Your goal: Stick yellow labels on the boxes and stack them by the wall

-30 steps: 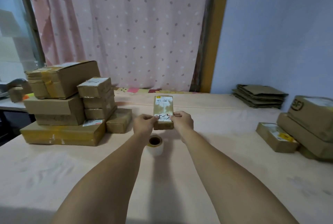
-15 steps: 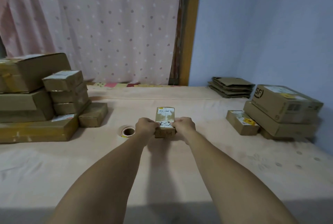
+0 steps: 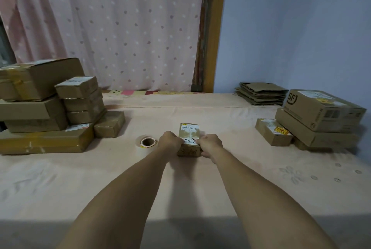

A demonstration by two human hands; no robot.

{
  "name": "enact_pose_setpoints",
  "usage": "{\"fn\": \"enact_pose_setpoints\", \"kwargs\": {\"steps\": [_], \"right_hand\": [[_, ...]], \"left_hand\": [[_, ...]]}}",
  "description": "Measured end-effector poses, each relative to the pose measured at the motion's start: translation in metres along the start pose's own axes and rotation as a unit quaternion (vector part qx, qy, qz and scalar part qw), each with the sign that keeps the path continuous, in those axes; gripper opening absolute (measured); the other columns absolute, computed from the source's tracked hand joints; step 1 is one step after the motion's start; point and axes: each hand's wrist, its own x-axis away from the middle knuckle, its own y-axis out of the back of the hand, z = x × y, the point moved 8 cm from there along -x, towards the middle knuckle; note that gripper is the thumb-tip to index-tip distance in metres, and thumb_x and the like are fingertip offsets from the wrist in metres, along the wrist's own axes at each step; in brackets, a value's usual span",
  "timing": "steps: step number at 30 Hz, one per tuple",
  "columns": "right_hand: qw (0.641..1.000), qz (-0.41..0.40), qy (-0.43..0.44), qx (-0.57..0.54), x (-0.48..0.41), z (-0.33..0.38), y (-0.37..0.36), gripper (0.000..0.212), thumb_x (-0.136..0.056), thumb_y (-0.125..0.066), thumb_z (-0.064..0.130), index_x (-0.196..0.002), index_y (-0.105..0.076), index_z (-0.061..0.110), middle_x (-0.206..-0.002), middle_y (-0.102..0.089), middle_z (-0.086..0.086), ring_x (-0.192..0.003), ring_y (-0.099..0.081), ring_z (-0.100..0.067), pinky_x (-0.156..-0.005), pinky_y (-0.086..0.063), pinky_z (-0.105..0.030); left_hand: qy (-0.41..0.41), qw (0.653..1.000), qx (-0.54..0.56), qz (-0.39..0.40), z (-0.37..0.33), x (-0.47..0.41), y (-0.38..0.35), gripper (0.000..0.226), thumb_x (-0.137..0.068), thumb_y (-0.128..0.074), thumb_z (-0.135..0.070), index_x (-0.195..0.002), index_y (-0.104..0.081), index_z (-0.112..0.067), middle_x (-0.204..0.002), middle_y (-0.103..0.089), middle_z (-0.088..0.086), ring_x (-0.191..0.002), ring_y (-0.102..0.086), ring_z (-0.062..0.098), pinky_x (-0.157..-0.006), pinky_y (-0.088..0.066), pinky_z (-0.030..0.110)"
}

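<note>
Right now I am gripping the small brown cardboard box (image 3: 189, 138) at its near end with both hands: my left hand (image 3: 169, 142) is curling round its left edge and my right hand (image 3: 210, 144) is clasping its right edge. The box is sitting flat near the middle of the pale pink cloth-covered table (image 3: 60, 178), its white printed slip facing up. A small yellow patch is showing at its far left corner, though I cannot tell whether that is the label. The roll of yellow labels (image 3: 148, 142) is lying just left of my left hand.

I am judging the step in hand to be carrying this box to the right, where the stack of labelled cardboard boxes (image 3: 321, 112) is standing against the blue wall (image 3: 291, 28), with a small flat box bearing a yellow sticker (image 3: 274, 132) just beside it. To do it well I am planning to lift level, gripping evenly on both sides so nothing is twisting, and to set it down squarely on a flat top, edges lined up. The pile of plain brown boxes (image 3: 40, 108) on the left is waiting its turn.
</note>
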Motion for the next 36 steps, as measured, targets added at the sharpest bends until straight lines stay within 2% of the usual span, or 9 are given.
{"fn": "enact_pose_setpoints", "kwargs": {"steps": [3,6,13,17,20,24,29,33,36], "right_hand": [[0.999,-0.009,0.018,0.025,0.000,0.010,0.005,0.014,-0.089,-0.066,0.023,-0.076,-0.063,0.021,-0.099,-0.071,-0.006,-0.095,-0.069,-0.029,-0.088,-0.059,-0.037],[0.995,-0.038,0.058,0.077,0.003,0.026,0.009,0.014,-0.094,-0.057,0.022,-0.098,-0.068,0.014,-0.106,-0.070,-0.006,-0.100,-0.065,-0.029,-0.080,-0.051,-0.031],[0.973,-0.008,0.179,0.146,0.023,0.063,-0.022,0.020,-0.093,-0.047,0.022,-0.099,-0.066,0.024,-0.117,-0.064,-0.001,-0.108,-0.060,-0.026,-0.093,-0.052,-0.037],[0.967,0.022,0.205,0.150,0.028,0.068,-0.038,0.017,-0.094,-0.047,0.019,-0.087,-0.063,0.024,-0.091,-0.060,0.007,-0.095,-0.059,-0.024,-0.080,-0.049,-0.031],[0.966,0.039,0.206,0.149,0.027,0.067,-0.047,0.016,-0.093,-0.049,0.023,-0.084,-0.063,0.024,-0.088,-0.064,0.009,-0.094,-0.062,-0.021,-0.080,-0.050,-0.031],[0.960,0.068,0.217,0.164,0.028,0.069,-0.057,0.014,-0.091,-0.055,0.033,-0.092,-0.067,0.025,-0.101,-0.072,0.006,-0.102,-0.065,-0.020,-0.090,-0.054,-0.035],[0.962,0.081,0.218,0.142,0.030,0.071,-0.060,0.019,-0.094,-0.057,0.041,-0.100,-0.069,0.027,-0.108,-0.072,0.005,-0.104,-0.064,-0.018,-0.091,-0.053,-0.034],[0.980,0.137,0.144,-0.007,0.031,0.074,-0.064,0.034,-0.096,-0.061,0.049,-0.107,-0.070,0.019,-0.102,-0.073,0.001,-0.087,-0.063,-0.017,-0.078,-0.051,-0.033],[0.981,0.138,0.101,-0.090,0.030,0.076,-0.061,0.020,-0.091,-0.071,0.028,-0.109,-0.068,0.019,-0.090,-0.068,-0.001,-0.071,-0.055,-0.013,-0.062,-0.043,-0.025]], "left_hand": [[-0.045,0.997,-0.055,-0.026,-0.014,0.002,0.021,0.007,-0.080,-0.062,-0.009,-0.074,-0.065,-0.010,-0.072,-0.059,0.010,-0.067,-0.052,0.028,-0.061,-0.042,0.032],[-0.075,0.983,-0.145,-0.077,-0.017,0.005,0.050,0.011,-0.079,-0.056,-0.007,-0.073,-0.062,-0.014,-0.075,-0.061,0.011,-0.067,-0.049,0.028,-0.061,-0.039,0.032],[-0.118,0.893,-0.423,-0.098,0.012,0.004,0.080,0.038,-0.089,-0.064,-0.043,-0.109,-0.067,-0.011,-0.113,-0.065,0.009,-0.113,-0.054,0.030,-0.084,-0.042,0.036],[-0.159,0.876,-0.448,-0.082,0.018,0.009,0.076,0.005,-0.079,-0.063,-0.022,-0.077,-0.063,-0.017,-0.077,-0.056,-0.002,-0.099,-0.052,0.029,-0.072,-0.030,0.034],[-0.161,0.899,-0.399,-0.077,0.023,0.008,0.079,0.005,-0.078,-0.063,-0.020,-0.076,-0.065,-0.016,-0.067,-0.048,-0.005,-0.086,-0.045,0.025,-0.068,-0.024,0.036],[-0.132,0.988,-0.076,-0.009,0.040,-0.002,0.085,0.010,-0.066,-0.077,-0.018,-0.071,-0.077,-0.027,-0.063,-0.050,-0.005,-0.067,-0.046,0.019,-0.064,-0.034,0.031],[-0.152,0.983,0.090,0.043,0.024,0.010,0.089,0.013,-0.071,-0.078,0.001,-0.076,-0.079,-0.010,-0.067,-0.051,-0.003,-0.066,-0.046,0.011,-0.065,-0.033,0.030],[-0.164,0.976,0.137,0.050,0.000,0.019,0.093,0.008,-0.077,-0.075,0.004,-0.076,-0.077,-0.004,-0.067,-0.054,0.001,-0.061,-0.047,0.012,-0.055,-0.037,0.022],[-0.180,0.970,0.153,0.051,-0.016,0.022,0.095,0.016,-0.077,-0.074,0.007,-0.072,-0.076,-0.008,-0.066,-0.053,-0.001,-0.060,-0.046,0.009,-0.054,-0.036,0.019]]}}
